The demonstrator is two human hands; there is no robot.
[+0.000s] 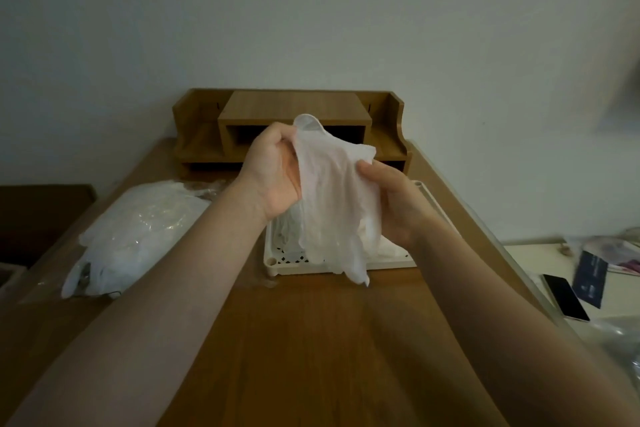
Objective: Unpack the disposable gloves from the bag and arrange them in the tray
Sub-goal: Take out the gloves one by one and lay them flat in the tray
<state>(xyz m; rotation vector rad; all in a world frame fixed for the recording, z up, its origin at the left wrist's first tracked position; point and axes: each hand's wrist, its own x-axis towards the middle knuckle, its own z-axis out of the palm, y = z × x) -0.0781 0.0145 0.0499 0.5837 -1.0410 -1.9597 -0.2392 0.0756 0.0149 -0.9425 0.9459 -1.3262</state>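
I have both hands up over the wooden desk [311,340], sharing one thin white disposable glove [332,204]. My left hand [273,173] curls its fingers round the glove's upper left edge, near a rounded tip that sticks up above the knuckles. My right hand [391,204] pinches the right edge, thumb on top of the film. The glove hangs between them as a loose, wrinkled sheet, its lower end drooping past the near rim of the tray [277,262].

The tray is a white plastic one with a latticed floor, sitting on the desk straight under my hands. I can see more pale gloves [289,236] lying crumpled inside it at the left, partly hidden by the one I hold; how many, I cannot tell.

The bag [138,229] lies on the desk to the left of the tray, well apart from it: clear plastic, bulging with a heap of white gloves, its open end hard to make out.

Behind the tray a wooden desk organiser [294,111] stands against the wall; what its open cubbies hold is too dark to tell. Off to the right, on a separate pale surface, lie a dark phone [566,296] and a dark booklet [588,277].
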